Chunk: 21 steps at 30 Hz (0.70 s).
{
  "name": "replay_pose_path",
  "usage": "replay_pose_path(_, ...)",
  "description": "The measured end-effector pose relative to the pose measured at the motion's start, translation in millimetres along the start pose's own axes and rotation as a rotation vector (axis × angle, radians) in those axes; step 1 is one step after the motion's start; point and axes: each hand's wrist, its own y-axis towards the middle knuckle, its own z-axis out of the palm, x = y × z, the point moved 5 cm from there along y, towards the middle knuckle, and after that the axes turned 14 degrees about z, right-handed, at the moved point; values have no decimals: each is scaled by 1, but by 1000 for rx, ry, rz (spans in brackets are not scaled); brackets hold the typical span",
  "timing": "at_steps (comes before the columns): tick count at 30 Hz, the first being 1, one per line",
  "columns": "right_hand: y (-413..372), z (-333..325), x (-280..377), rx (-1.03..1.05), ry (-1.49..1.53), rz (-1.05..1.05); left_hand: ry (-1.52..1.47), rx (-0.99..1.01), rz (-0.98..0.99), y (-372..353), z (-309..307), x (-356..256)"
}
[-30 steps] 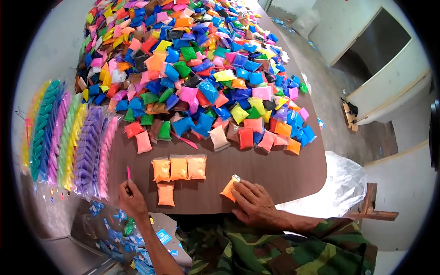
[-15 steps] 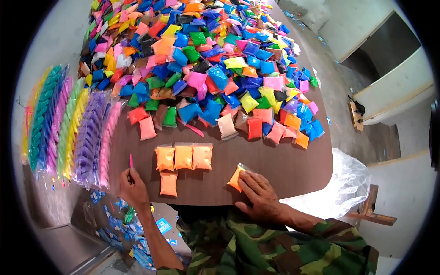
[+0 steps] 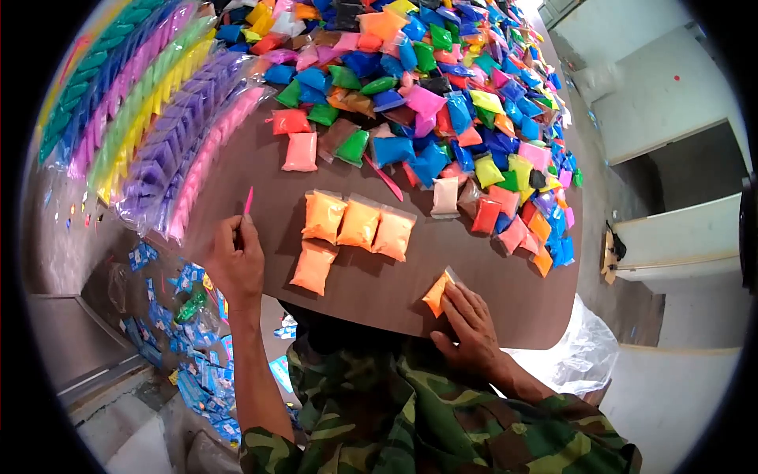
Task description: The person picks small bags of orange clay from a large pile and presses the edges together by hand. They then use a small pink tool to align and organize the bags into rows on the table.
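My left hand (image 3: 238, 257) is closed, with a slim pink plastic stick (image 3: 249, 201) pointing up from between thumb and fingers, over the table's near left edge. My right hand (image 3: 470, 325) lies with fingers outstretched over a small clear packet of orange clay-like filling (image 3: 436, 299), partly covering it; the thumb is spread away. Between the hands are three orange packets side by side, among them a middle one (image 3: 358, 224) and a paler right one (image 3: 394, 234). A single orange packet (image 3: 313, 267) sits below the left one (image 3: 324, 216).
A large heap of multicoloured packets (image 3: 442, 103) covers the far table (image 3: 371, 288). Another pink stick (image 3: 384, 178) lies by its near edge. Bagged braided strands (image 3: 181, 126) fill the left side. Blue printed wrappers (image 3: 201, 387) litter the floor; clear plastic sheeting (image 3: 572, 347) bulges at right.
The camera view has tilted and turned, so the table and heap appear shifted and rotated. Both hands keep nearly the same places, the left on its stick, the right over its packet.
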Motion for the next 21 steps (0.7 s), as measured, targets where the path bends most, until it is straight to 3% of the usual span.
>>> replay_pose_path(9,1,0,2,-38,-34,-16,7,-49,82,1,0,1)
replay_pose_path(21,2,2,20,-18,-145,-27,14,-20,45,0,0,1)
